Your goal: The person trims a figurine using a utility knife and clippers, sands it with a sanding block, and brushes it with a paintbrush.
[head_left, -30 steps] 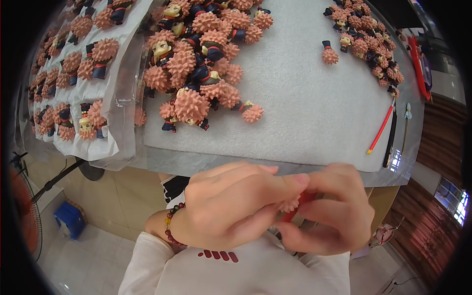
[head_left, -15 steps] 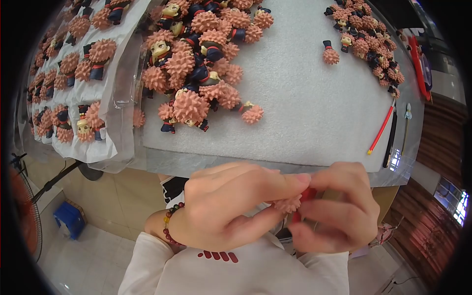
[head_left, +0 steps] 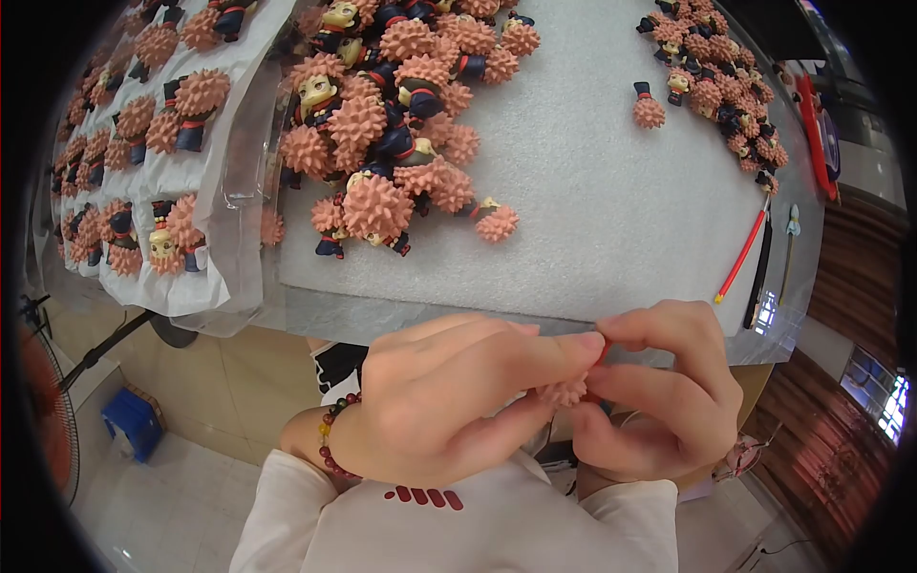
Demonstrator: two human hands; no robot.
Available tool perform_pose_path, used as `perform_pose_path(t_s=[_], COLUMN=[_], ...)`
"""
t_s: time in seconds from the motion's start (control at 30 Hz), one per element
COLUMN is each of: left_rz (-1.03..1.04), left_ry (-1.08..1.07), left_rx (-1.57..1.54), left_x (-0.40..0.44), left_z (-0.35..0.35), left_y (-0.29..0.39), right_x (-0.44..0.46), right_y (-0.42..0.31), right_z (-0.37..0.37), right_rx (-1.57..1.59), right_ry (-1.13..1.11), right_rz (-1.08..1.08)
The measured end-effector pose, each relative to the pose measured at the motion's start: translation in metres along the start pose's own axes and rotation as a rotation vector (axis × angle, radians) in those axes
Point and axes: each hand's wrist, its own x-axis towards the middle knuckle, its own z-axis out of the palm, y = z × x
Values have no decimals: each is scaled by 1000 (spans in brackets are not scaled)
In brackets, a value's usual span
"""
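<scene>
Head view. Left hand (head_left: 458,396): fingers closed on a small pink spiky piece (head_left: 562,392), which is held in front of the torso, just off the near edge of the surface (head_left: 573,220). Beaded bracelet (head_left: 330,435) on that wrist. Right hand (head_left: 669,387): fingers curled inward with a narrow opening, tips right beside the piece. A bit of red (head_left: 604,354) shows between the two hands – mostly hidden, so its shape, and whether the right fingers grip it, cannot be told.

Surface, left of centre: large heap of pink spiky figures (head_left: 382,134), dark-clothed with red trim, some faces showing. One figure (head_left: 496,222) lies at the heap's near right side. Far right: second heap (head_left: 716,76), of smaller figures; a single small figure (head_left: 649,107) lies apart, to its left.

Far left: more figures set in rows on white wrapping (head_left: 215,191), clear plastic (head_left: 250,181) along its right side.

Right side, near edge: red stick (head_left: 742,258) with yellow tip, black stick (head_left: 760,267) beside it, then a thin tool (head_left: 792,244) with a pale blue end. Red object (head_left: 815,143) at the right-hand edge, beyond these tools.
</scene>
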Motion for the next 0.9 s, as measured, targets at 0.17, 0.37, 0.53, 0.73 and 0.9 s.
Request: perform_pose_path(t_s=[0.17,0.37,0.53,0.73,0.9], left_rz=[-9,25,11,-34,-120], left_ry=[-2,77,65,159,145], left_rx=[-20,-38,-35,-66,-31], left_x=[2,0,-1,-1,-1], left_z=[-1,7,6,12,9], left_y=[2,-5,-4,-1,5], right_x=[-2,-1,-1,-2,-5], right_y=[3,2,-8,-7,2], right_z=[4,7,8,6,8], right_rx=[20,38,41,31,26], right_ry=[33,50,57,20,53], right_rz=[9,29,40,88,83])
